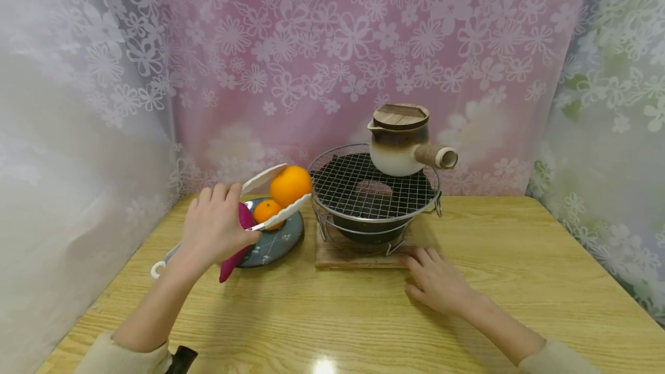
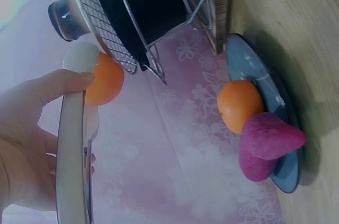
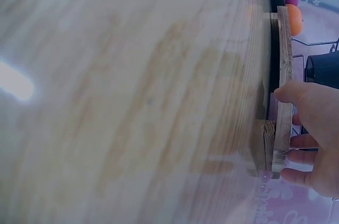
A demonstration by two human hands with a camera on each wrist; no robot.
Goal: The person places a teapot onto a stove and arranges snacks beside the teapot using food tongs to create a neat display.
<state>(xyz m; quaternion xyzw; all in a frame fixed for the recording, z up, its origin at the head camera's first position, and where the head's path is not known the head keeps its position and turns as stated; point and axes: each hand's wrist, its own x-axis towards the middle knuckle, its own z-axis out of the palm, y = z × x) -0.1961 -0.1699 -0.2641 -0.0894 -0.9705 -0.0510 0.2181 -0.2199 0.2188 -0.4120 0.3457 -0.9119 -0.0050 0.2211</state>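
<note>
My left hand [image 1: 215, 224] grips a pair of tongs [image 2: 71, 150] with pale scalloped tips. Between the tips sits an orange [image 1: 291, 186], lifted above the plate and just left of the round wire grill rack [image 1: 371, 206]. Below it, a blue-grey plate [image 1: 283, 244] bears a second orange [image 2: 240, 106] and purple-red sweet-potato-like pieces [image 2: 267, 142]. Over on the right, my right hand [image 1: 439, 281] lies low by the table, its fingers touching the right corner of the wooden board [image 1: 353, 260] under the grill. Its thumb is spread toward me.
A clay teapot [image 1: 397, 152] with a wooden lid [image 1: 400, 115] and side handle [image 1: 436, 156] stands at the rack's back right. Beneath the rack is a dark bowl-shaped stove [image 1: 371, 229] in a wire stand. Floral curtains [image 1: 337, 45] surround the wooden table [image 1: 499, 247].
</note>
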